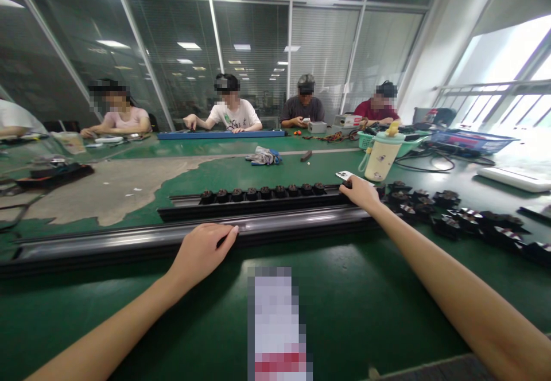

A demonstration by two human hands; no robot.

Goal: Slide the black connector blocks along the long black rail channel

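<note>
My left hand (204,250) is closed over the near edge of a long black rail with a shiny channel (284,218), its fingers partly hidden. Behind that rail lies a shorter black rail (185,201), with several round black socket modules (264,192) in a row along it. My right hand (362,194) pinches a black socket module (346,185) at the right end of the shorter rail; the fingers hide most of that piece. More loose socket modules (447,198) are scattered on the green table to the right of my right hand.
A cream tumbler (383,157) and a white phone (350,177) stand and lie behind my right hand. Gloves (263,156) lie mid-table. Baskets (473,140) and cables are at the far right. Several people sit across the table, one at a blue bar (221,135).
</note>
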